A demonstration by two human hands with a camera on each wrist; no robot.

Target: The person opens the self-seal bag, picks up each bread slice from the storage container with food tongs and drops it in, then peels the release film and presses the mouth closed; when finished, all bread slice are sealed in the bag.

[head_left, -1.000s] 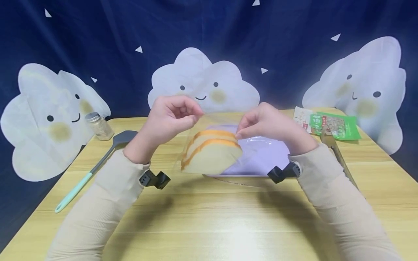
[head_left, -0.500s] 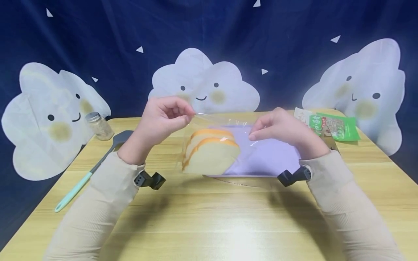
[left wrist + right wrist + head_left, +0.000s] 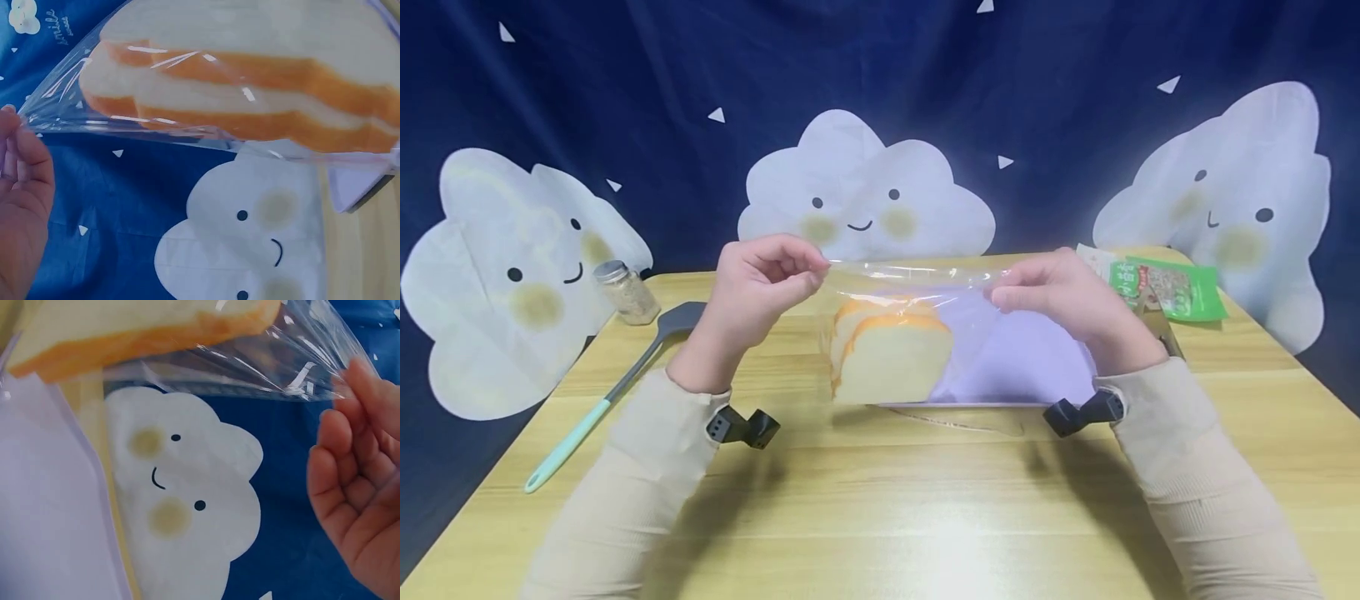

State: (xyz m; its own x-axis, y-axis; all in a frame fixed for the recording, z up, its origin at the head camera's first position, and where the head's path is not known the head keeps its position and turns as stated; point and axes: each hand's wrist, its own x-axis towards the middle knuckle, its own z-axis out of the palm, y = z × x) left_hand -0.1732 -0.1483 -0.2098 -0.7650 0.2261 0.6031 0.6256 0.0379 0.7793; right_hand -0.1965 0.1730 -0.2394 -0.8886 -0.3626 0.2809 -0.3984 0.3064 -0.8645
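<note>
A clear plastic bag [image 3: 917,275] is stretched between both hands, its upper edge pulled nearly straight. My left hand [image 3: 760,287] pinches the left corner between thumb and forefinger. At the right corner, my right hand [image 3: 1060,300] pinches the film the same way, as the right wrist view shows. Inside the bag are slices of bread [image 3: 891,358] with orange-brown crusts, leaning together at the left side. They hang in front of a lilac tray [image 3: 1015,358], which lies on the table and is partly covered by the bag.
On the left lie a spatula [image 3: 625,375] with a mint handle and a glass shaker jar [image 3: 627,293] with a metal lid. Green and white seasoning packets [image 3: 1172,287] lie back right. Tongs [image 3: 1153,317] are partly hidden behind the right arm. A cloud-print cloth hangs behind the table.
My right hand has moved right, away from the left hand, and my left hand slightly left and down. The bag's mouth is now drawn wide, and the bread slices have turned to face forward.
</note>
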